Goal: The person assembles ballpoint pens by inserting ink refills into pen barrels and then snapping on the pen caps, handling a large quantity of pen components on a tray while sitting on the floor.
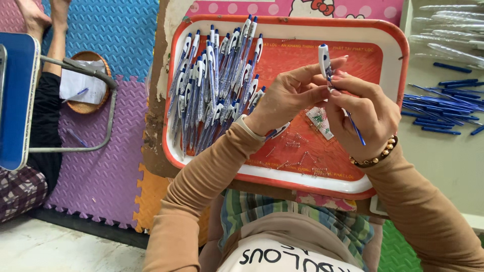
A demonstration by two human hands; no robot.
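Over a red tray (390,55) on my lap, both hands hold one white-and-blue pen (324,59) upright. My left hand (290,95) pinches its upper barrel between thumb and fingers. My right hand (363,113) grips the lower part, where a thin blue refill (356,130) sticks out below the palm. A heap of several finished white-and-blue pens (217,85) lies on the tray's left half. Small metal springs (297,143) are scattered on the tray near my wrists, beside a small clear packet (320,121).
To the right, a white surface carries several loose blue refills (443,108) and clear pen barrels (448,30). On the left sit foam floor mats, a blue folding table with metal legs (17,95), a woven basket holding paper (83,83), and another person's legs (45,116).
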